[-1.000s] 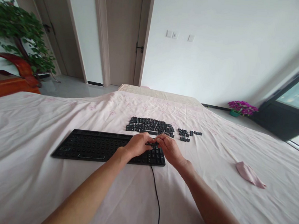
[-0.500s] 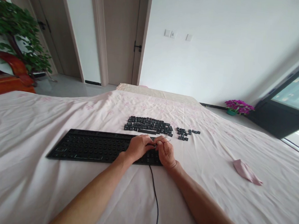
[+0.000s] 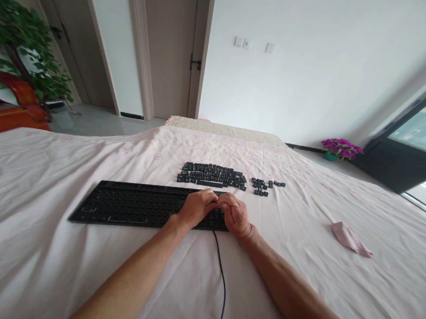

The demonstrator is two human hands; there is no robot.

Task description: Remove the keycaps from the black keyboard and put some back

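A black keyboard [image 3: 128,204] with most of its keycaps off lies on the bed sheet. Over its right part, my left hand [image 3: 195,208] is closed, fingertips pinched together; whatever they hold is hidden. My right hand [image 3: 237,217] meets it, also closed, with a thin pale wire-like tool [image 3: 235,206] barely showing at its fingers. Both hands' fingertips touch or nearly touch. Beyond the keyboard lie a large batch of loose black keycaps [image 3: 212,169] laid out in rows and a smaller batch [image 3: 259,185] to the right.
The keyboard's black cable [image 3: 224,283] runs toward me between my forearms. A pink cloth [image 3: 350,239] lies on the rumpled bed sheet [image 3: 293,264] at right. Farther off are a wooden armrest [image 3: 26,98], a green plant [image 3: 20,31], doors and purple flowers [image 3: 341,148].
My fingertips have drawn closer together over the keyboard. The wire-like tool and a small dark piece, visible between them before, are now mostly hidden. The view has tilted slightly.
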